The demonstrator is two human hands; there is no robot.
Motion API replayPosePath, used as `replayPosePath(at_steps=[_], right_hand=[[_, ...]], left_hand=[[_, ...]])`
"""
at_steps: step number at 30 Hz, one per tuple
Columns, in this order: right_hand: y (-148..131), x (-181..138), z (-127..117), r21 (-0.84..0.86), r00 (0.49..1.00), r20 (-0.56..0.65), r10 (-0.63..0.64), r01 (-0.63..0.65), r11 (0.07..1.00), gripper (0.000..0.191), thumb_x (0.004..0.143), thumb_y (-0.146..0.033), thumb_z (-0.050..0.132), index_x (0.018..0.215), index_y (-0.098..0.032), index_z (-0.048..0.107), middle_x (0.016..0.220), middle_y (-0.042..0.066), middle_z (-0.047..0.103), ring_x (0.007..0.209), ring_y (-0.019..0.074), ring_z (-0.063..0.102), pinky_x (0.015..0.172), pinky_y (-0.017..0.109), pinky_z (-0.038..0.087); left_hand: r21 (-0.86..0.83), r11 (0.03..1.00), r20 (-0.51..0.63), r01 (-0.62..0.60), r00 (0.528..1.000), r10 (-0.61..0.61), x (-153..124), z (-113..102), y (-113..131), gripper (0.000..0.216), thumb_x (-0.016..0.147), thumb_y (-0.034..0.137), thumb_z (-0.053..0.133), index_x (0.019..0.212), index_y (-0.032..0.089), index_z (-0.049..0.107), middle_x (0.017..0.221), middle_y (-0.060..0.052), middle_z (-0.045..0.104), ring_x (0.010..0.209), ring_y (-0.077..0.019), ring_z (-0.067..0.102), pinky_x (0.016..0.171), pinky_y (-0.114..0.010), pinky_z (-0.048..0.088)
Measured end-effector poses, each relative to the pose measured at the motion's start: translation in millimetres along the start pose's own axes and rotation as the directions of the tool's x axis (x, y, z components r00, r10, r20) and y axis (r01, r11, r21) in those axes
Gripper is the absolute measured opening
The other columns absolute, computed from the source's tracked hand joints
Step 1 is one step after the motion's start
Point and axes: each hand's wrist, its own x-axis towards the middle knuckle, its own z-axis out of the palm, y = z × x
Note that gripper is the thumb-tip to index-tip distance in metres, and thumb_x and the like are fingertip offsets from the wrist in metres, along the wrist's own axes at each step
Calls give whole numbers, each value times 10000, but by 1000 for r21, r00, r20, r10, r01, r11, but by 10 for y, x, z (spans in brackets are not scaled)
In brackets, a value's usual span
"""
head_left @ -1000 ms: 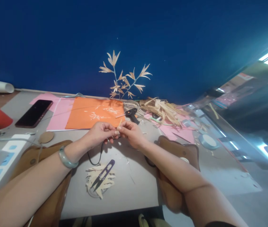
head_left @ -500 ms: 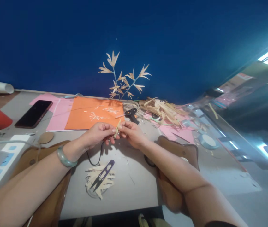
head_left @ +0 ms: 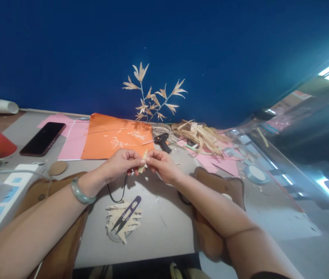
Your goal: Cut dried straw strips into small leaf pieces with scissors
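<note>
Between my fingertips is a small pale yellow leaf-shaped strip (head_left: 145,155), which looks like dried husk. My left hand (head_left: 125,162) pinches it from the left, and my right hand (head_left: 161,163) pinches it from the right, the two hands nearly touching. Fingers cover much of the strip. Below them lie purple thread snips (head_left: 127,214), resting on a pile of cut pale strips (head_left: 135,224) in a round dish. Just beyond my hands is a black glue gun (head_left: 162,142). Behind it rises a branch with pale husk leaves (head_left: 159,104).
An orange sheet (head_left: 106,131) with white slivers lies over pink paper (head_left: 69,141). A phone (head_left: 42,138), a red paper cup (head_left: 0,145) and a power strip (head_left: 10,190) are left. Dried husks (head_left: 202,135) and a round lid (head_left: 255,174) are right. A blue wall (head_left: 80,54) stands behind.
The strip between my fingers stands a little more upright and my fingertips have shifted slightly on it. The whole view has moved a little; the things on the table look the same.
</note>
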Motion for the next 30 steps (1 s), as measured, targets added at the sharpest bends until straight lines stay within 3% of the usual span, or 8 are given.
replayPosePath(at_steps=[4,12,16,18,20,23,27,30], right_hand=[[-16,7,-12,-7,1000,2,1,-1,1000,295,660,-374,779,691,-159,580,531,-54,531,434,49,410,432,189,278],[-6,16,-22,-33,1000,-8,-12,12,999,286,681,-362,764,695,-158,565,541,-55,545,452,50,432,466,189,307],[81,48,-27,-168,999,-26,-42,37,985,294,731,-416,715,729,-165,562,601,-27,596,492,75,487,494,205,353],[139,74,-44,-295,995,-17,-99,89,951,266,767,-411,675,742,-168,570,635,-14,614,523,90,502,521,220,384],[175,95,-73,-474,982,19,-189,176,863,202,803,-361,633,752,-169,595,680,2,627,567,106,514,563,240,406],[167,106,-126,-729,939,175,-296,326,602,123,840,-263,581,803,-169,651,785,49,659,691,145,552,677,284,421],[124,88,-168,-868,901,377,-215,425,259,116,865,-231,567,863,-173,667,896,90,681,897,201,567,845,342,365],[133,74,-167,-890,897,423,-127,438,130,124,881,-241,553,854,-169,650,903,84,670,929,201,561,850,327,335]], left_hand=[[-9,1000,18,6,1000,-6,-5,-12,25,335,709,448,690,662,130,595,551,-9,605,449,-67,500,413,-177,339],[5,1000,39,6,999,-6,-31,-16,54,309,735,426,646,640,150,545,421,64,425,357,-31,323,384,-177,203],[76,996,1,43,999,-43,31,-26,-60,225,766,371,571,708,155,569,432,53,462,354,-50,328,390,-186,204],[191,981,-59,43,998,-32,82,-49,-138,184,762,326,538,688,158,561,444,50,471,381,-69,378,415,-191,253],[383,923,-159,34,987,30,124,-87,-199,173,759,284,504,634,169,538,484,34,505,445,-94,445,456,-203,304],[666,746,-207,29,967,147,146,-154,-231,169,775,247,463,653,180,559,622,-10,601,593,-140,535,552,-239,365],[829,553,-211,84,962,171,122,-194,-202,218,832,272,421,700,194,577,679,-47,622,643,-181,552,585,-274,350],[853,511,-216,108,964,157,113,-189,-187,225,848,280,422,714,192,579,698,-65,623,657,-197,554,583,-285,331]])
